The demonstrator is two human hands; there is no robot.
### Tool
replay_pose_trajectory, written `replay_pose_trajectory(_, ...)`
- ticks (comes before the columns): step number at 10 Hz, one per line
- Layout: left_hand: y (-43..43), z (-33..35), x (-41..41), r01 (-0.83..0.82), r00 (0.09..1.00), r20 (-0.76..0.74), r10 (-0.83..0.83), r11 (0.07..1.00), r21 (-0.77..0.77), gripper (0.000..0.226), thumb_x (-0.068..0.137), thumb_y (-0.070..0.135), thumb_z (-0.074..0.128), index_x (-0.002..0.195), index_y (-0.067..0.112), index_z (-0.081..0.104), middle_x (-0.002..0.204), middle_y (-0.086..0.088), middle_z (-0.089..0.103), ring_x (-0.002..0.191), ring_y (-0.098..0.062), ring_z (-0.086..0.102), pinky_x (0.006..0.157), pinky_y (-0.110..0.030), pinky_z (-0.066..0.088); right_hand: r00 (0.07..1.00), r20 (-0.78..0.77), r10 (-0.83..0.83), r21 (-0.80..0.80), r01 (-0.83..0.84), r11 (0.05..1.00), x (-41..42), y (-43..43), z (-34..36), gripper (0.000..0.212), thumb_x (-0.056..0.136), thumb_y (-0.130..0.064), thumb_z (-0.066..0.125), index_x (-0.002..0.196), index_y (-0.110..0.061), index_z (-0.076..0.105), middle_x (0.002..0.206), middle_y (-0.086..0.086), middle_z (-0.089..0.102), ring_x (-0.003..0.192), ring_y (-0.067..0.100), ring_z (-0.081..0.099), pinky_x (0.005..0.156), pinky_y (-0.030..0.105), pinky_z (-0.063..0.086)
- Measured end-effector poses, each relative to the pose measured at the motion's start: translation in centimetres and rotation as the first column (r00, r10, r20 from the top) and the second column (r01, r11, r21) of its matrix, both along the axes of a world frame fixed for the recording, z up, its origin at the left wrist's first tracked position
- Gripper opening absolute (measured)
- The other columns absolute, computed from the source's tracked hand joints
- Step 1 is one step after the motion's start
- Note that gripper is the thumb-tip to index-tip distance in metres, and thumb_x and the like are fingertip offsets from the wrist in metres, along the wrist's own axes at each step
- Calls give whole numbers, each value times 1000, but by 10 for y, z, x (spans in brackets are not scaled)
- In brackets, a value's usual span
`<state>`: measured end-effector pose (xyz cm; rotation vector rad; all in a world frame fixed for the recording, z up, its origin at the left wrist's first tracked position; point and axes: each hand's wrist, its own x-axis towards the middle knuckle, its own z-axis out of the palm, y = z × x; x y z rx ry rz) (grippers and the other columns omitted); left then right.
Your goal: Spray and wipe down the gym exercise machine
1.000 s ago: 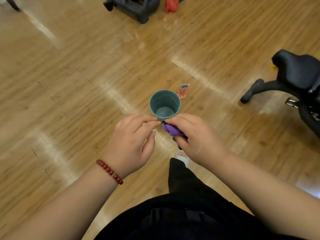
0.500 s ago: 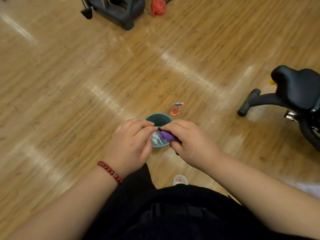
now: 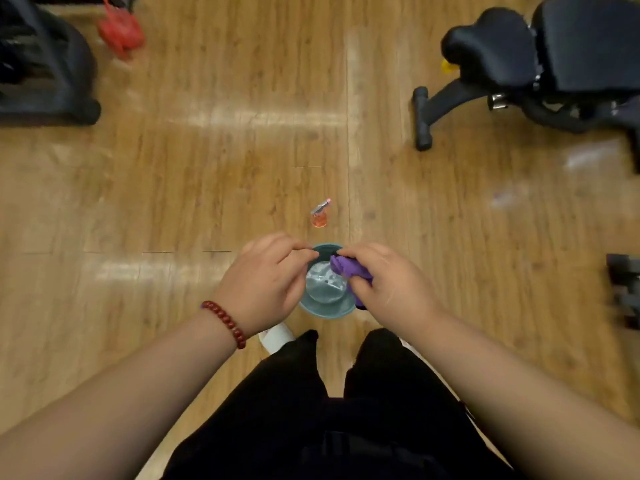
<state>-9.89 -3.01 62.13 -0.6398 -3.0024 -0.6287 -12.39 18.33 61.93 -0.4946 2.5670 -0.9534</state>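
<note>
Cloth [image 3: 347,270] in right hand [image 3: 388,284], spray bottle [image 3: 320,215] seemingly pointing right

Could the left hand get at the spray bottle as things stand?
Probably yes: the bottle stands on bare floor just beyond the bucket, with nothing between it and the left hand.

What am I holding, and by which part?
The right hand grips the purple cloth around its bunched bulk; whether the left hand pinches anything cannot be told.
</note>
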Motion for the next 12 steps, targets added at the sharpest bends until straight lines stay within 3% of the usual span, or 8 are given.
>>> replay_pose_trajectory(1, -6, -10, -18, 101, 994, 32, -101, 995, -7, 33, 91, 22, 44, 107, 10, 70, 105, -4, 68, 96, -25, 61, 81, -40, 49, 992, 29, -121, 19, 121, 993, 4, -8, -8, 33, 89, -12, 60, 121, -19, 64, 115, -5, 64, 102, 10, 54, 74, 7, 33)
replay_pose_trajectory(3, 8, -39, -45, 188, 975, 124, -184, 982, -24, 35, 89, 23, 42, 104, 11, 71, 102, -3, 68, 91, -26, 64, 79, -40, 51, 923, 133, -362, -29, 369, 929, 2, 2, -41, 26, 92, -14, 61, 117, -18, 67, 111, -4, 63, 92, 0, 48, 76, -3, 32)
replay_pose_trajectory(4, 13, -65, -60, 172, 969, 187, -163, 985, -30, 35, 89, 24, 42, 107, 12, 70, 103, -3, 68, 93, -26, 63, 80, -42, 51, 891, 177, -417, -36, 429, 902, -7, 3, -66, 23, 92, -15, 61, 114, -18, 68, 109, -3, 64, 92, 3, 52, 76, 0, 34)
replay_pose_trajectory(6, 18, -148, -100, 231, 926, 320, -199, 971, -64, 37, 88, 23, 41, 108, 11, 69, 104, -3, 67, 97, -27, 62, 82, -43, 52, 827, 283, -486, 39, 497, 867, -31, -9, -140, 26, 91, -13, 60, 116, -16, 66, 111, 1, 64, 101, 17, 58, 85, 26, 44)
replay_pose_trajectory(9, -5, -305, -157, 372, 830, 468, -304, 927, -57, 44, 87, 25, 37, 111, 8, 69, 102, -7, 69, 93, -29, 64, 83, -43, 54, 577, 384, -721, 190, 715, 673, -45, -53, -298, 25, 91, -15, 59, 114, -18, 67, 110, 0, 65, 100, 17, 59, 76, 18, 35)
replay_pose_trajectory(10, -4, -355, -164, 411, 783, 527, -331, 911, -39, 47, 87, 27, 34, 111, 7, 69, 101, -8, 68, 91, -30, 63, 82, -41, 52, 468, 426, -774, 244, 765, 597, -47, -63, -348, 28, 92, -16, 58, 120, -19, 65, 115, 0, 63, 90, 10, 53, 72, 12, 30)
replay_pose_trajectory(12, 5, -425, -159, 451, 756, 525, -391, 892, 15, 34, 87, 17, 47, 112, 6, 68, 103, -11, 67, 93, -32, 62, 83, -42, 52, 361, 436, -824, 341, 781, 523, -39, -75, -412, 38, 92, -18, 60, 130, -15, 58, 130, 5, 57, 121, 21, 51, 95, 26, 37)
